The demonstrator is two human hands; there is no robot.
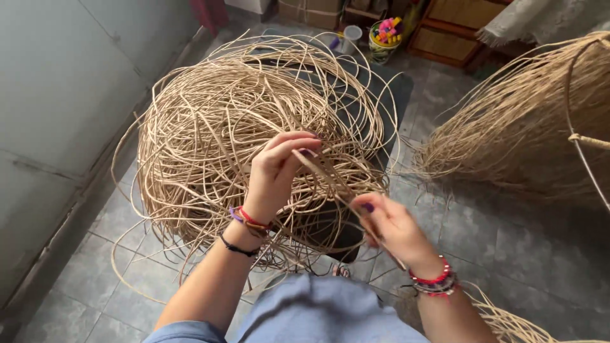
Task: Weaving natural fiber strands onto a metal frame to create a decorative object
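In the head view the person looks down over a blue-clad lap at a large, loose tangle of pale cane strands [254, 127] heaped on a dark seat [381, 101]; the tangle spills wide, loops trailing onto the grey tiled floor [527, 254] on the left side. The left hand [276, 171] is raised above the heap, its grip closed by fingertips on one flat cane strip [324, 174]; the right hand [394, 228], blurred, has its grip pinched on the lower part of the same strip, which runs slanting between the two hands just in front of the tangle. Beaded bracelets [435, 279] circle both wrists.

As a judgement, the work looks at an early stage: a single strip is drawn clear, while nearly the whole heap remains knotted and unsorted; no neat bundle of pulled strands shows near the lap. To the right a second mass of cane [521, 121] fans out, well apart from the hands; whether it is sorted stock cannot be told. At the far edge stand a white cup [351, 35] and a tub of coloured pieces [386, 35] beside wooden furniture [457, 28].
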